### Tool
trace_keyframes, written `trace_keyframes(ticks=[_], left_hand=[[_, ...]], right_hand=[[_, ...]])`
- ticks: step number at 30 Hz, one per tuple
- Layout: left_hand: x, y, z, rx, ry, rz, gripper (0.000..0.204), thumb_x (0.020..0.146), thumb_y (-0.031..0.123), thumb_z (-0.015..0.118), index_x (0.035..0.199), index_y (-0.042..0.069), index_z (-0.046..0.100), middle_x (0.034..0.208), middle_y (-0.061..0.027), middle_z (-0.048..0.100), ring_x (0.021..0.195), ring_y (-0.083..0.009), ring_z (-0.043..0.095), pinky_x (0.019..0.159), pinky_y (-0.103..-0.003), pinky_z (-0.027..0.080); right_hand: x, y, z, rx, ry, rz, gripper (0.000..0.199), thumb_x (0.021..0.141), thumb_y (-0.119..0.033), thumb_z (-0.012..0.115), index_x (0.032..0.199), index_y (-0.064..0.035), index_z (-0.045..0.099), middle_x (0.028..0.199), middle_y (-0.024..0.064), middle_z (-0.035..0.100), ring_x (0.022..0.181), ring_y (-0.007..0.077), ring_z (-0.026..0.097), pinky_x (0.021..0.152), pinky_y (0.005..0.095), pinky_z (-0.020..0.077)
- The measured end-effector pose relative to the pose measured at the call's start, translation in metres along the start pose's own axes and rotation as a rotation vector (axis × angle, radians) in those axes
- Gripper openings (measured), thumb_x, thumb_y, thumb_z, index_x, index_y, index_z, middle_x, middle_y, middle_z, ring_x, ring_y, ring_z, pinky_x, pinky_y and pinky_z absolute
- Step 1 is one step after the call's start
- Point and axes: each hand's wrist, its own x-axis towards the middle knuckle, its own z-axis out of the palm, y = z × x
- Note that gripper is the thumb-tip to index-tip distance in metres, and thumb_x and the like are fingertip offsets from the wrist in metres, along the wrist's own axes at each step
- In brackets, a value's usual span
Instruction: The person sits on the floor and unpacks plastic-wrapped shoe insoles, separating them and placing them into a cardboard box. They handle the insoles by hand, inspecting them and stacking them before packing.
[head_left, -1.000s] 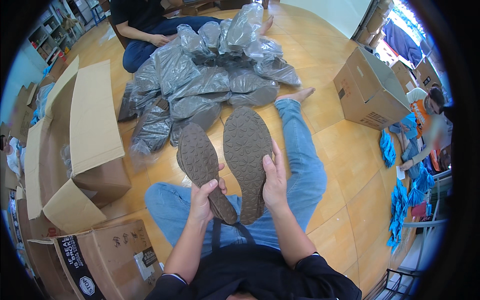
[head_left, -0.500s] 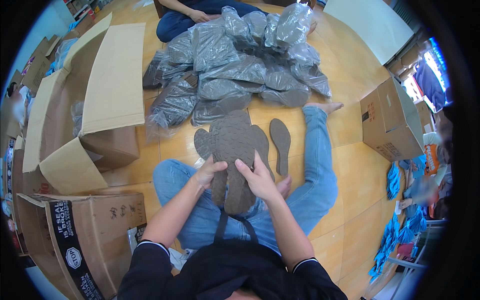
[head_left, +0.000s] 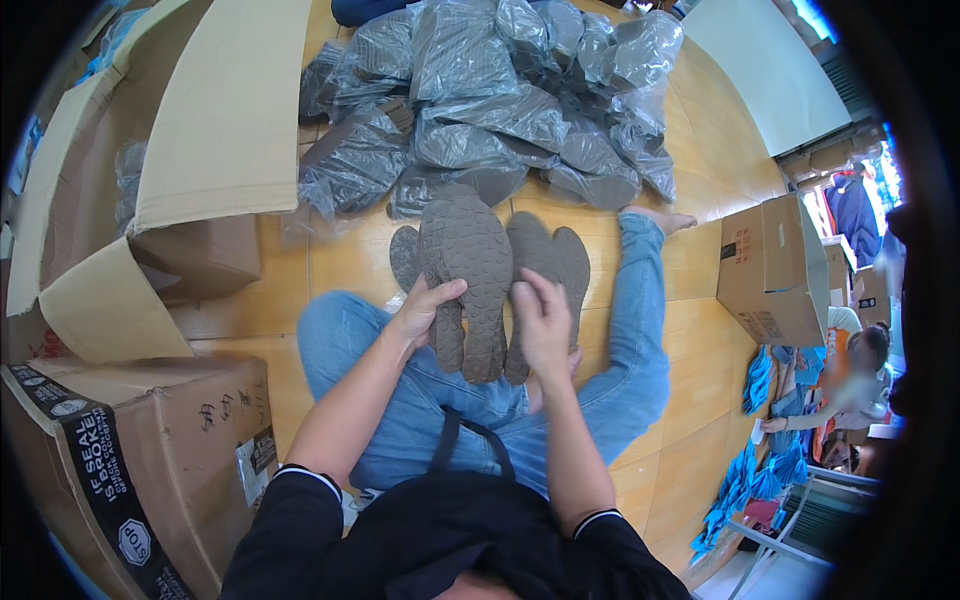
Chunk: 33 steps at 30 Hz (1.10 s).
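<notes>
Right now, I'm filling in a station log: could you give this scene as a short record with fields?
Left grip: closed on patterned brown soles
Right grip: in front of other brown soles; contact unclear
Beyond the hands: heap of plastic-wrapped bundles
Far left: open carton
Lower left: black-taped carton
Right: another carton
Floor: tan tiles
</notes>
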Motion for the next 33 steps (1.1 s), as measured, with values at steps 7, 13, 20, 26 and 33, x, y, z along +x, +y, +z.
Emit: trace_keyframes(ticks=[7, 13, 20, 26, 33], left_hand=[[-0.006, 0.006, -0.001, -0.004, 0.021, -0.011, 0.045, 0.084, 0.023, 0.068, 0.121, 0.006, 0.050, 0.104, -0.0067, 0.063, 0.084, -0.0140, 0.063, 0.067, -0.027, 0.054], [-0.002, 0.001, 0.001, -0.009, -0.002, -0.024, 0.042, 0.085, 0.024, 0.067, 0.120, 0.005, 0.053, 0.101, -0.0063, 0.064, 0.082, -0.0133, 0.063, 0.065, -0.026, 0.054], [-0.006, 0.003, -0.003, -0.023, 0.009, -0.077, 0.043, 0.085, 0.025, 0.066, 0.122, 0.007, 0.053, 0.105, -0.0044, 0.063, 0.090, -0.0131, 0.062, 0.067, -0.026, 0.053], [-0.007, 0.002, 0.005, 0.018, 0.022, -0.023, 0.038, 0.086, 0.022, 0.063, 0.116, 0.000, 0.056, 0.100, -0.0078, 0.065, 0.081, -0.0141, 0.064, 0.063, -0.024, 0.055], [-0.004, 0.009, -0.008, -0.135, 0.060, 0.031, 0.037, 0.086, 0.020, 0.064, 0.116, 0.000, 0.055, 0.097, -0.0080, 0.065, 0.075, -0.0130, 0.064, 0.061, -0.023, 0.054]], right_hand=[[0.013, 0.010, 0.004, 0.375, 0.171, 0.230, 0.034, 0.093, -0.018, 0.060, 0.118, 0.0050, 0.055, 0.118, 0.0135, 0.059, 0.107, 0.0170, 0.054, 0.093, 0.0302, 0.0421], [0.003, 0.010, -0.012, -0.011, 0.020, -0.020, 0.033, 0.090, -0.015, 0.061, 0.121, -0.0013, 0.059, 0.110, 0.0158, 0.057, 0.106, 0.0266, 0.057, 0.094, 0.0333, 0.0426], [-0.012, 0.004, 0.022, 0.107, -0.090, 0.059, 0.032, 0.089, -0.020, 0.068, 0.108, 0.0035, 0.058, 0.105, 0.0098, 0.059, 0.098, 0.0160, 0.056, 0.087, 0.0290, 0.0444], [-0.013, 0.019, 0.009, 0.166, -0.063, 0.112, 0.029, 0.093, -0.026, 0.062, 0.088, 0.0022, 0.058, 0.084, 0.0075, 0.056, 0.079, 0.0157, 0.052, 0.072, 0.0283, 0.0429], [-0.001, 0.030, -0.003, 0.322, 0.277, 0.228, 0.036, 0.101, -0.030, 0.049, 0.082, -0.0003, 0.055, 0.070, -0.0007, 0.049, 0.071, 0.0086, 0.044, 0.065, 0.0272, 0.0402]])
